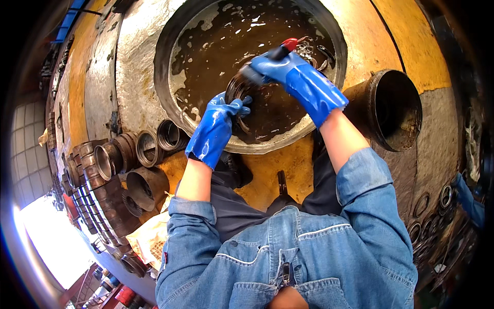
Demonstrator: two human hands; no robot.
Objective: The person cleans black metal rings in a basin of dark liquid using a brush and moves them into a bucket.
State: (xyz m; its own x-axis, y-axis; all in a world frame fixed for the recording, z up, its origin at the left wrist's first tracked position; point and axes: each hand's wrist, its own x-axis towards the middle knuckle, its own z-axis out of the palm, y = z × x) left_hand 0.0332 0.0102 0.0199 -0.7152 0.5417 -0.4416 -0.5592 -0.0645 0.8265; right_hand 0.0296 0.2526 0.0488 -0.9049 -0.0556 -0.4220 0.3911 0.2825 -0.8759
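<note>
Both of my hands wear long blue rubber gloves and are over a wide round basin (163, 56) of murky brown liquid. My left hand (224, 110) is closed round the lower edge of a dark, ring-like metal part (237, 88), tilted above the liquid. In my right hand (275, 67) is a tool with a red and black handle (289, 44); its red end sticks out above the fist. The tool's working end is smeared by motion against the top of the part, so its kind cannot be made out. Curved metal pieces (324, 56) lie at the basin's right side.
A large dark metal cylinder (355, 105) lies right of the basin, its open end facing right. Several greasy metal rings and cups (146, 149) stand at the left. More rings (446, 195) lie far right, near another person's blue sleeve (467, 201).
</note>
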